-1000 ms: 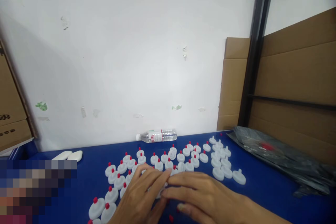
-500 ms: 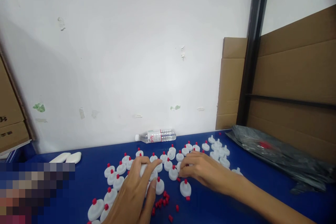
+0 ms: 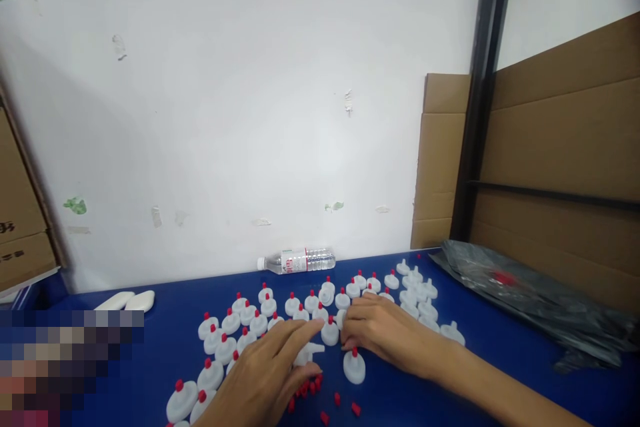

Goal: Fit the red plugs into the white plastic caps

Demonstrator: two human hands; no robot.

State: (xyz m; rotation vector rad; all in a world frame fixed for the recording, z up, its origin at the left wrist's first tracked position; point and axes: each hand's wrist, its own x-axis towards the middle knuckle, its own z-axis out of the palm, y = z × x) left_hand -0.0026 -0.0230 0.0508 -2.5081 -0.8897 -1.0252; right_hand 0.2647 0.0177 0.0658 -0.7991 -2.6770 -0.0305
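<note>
My left hand (image 3: 273, 367) grips a white spouted cap (image 3: 305, 353) between thumb and fingers. Its bare spout points right, with no red tip on it. My right hand (image 3: 375, 327) is a little further right, fingertips pinched together and curled downward; whatever they hold is hidden. A white cap with a red tip (image 3: 355, 368) stands just below my right hand. Small loose red tips (image 3: 313, 385) lie in a pile under my left thumb, with several more (image 3: 337, 399) scattered to the right.
Many red-tipped white caps (image 3: 183, 401) stand across the blue table (image 3: 125, 360). Bare-spouted caps (image 3: 427, 310) cluster at the right, beside a grey plastic bag (image 3: 530, 307). A water bottle (image 3: 300, 260) lies by the wall. Two white oval pieces (image 3: 140, 301) sit at the left.
My left hand has moved right and towards me, and a bare-spouted cap now shows in it. My right hand has shifted slightly. One loose red tip lies nearer to me than before.
</note>
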